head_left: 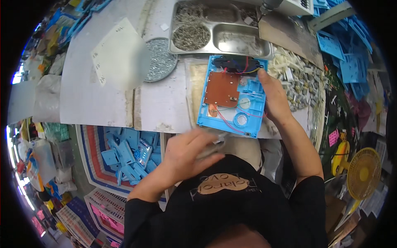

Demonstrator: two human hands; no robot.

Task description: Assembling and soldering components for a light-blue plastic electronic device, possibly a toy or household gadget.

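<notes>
My right hand (273,93) grips the right edge of a light blue plastic housing (252,110), thumb on top near its upper corner. Inside the housing sit a brown circuit board (222,89), a black part (231,63) along the far end, and red, yellow and blue wires. A round fitting (241,119) shows near its close end. My left hand (188,153) is just off the housing's near left corner, smeared by motion, fingers and thumb bent around a greyish, see-through shape (213,145) too blurred to name.
A steel compartment tray (221,27) of small metal parts stands at the back, beside a round dish (162,58) of screws. A screwdriver tip (264,9) hangs above the tray. Small pale parts (295,80) lie rightward. Below left, a striped bin (93,155) holds blue pieces.
</notes>
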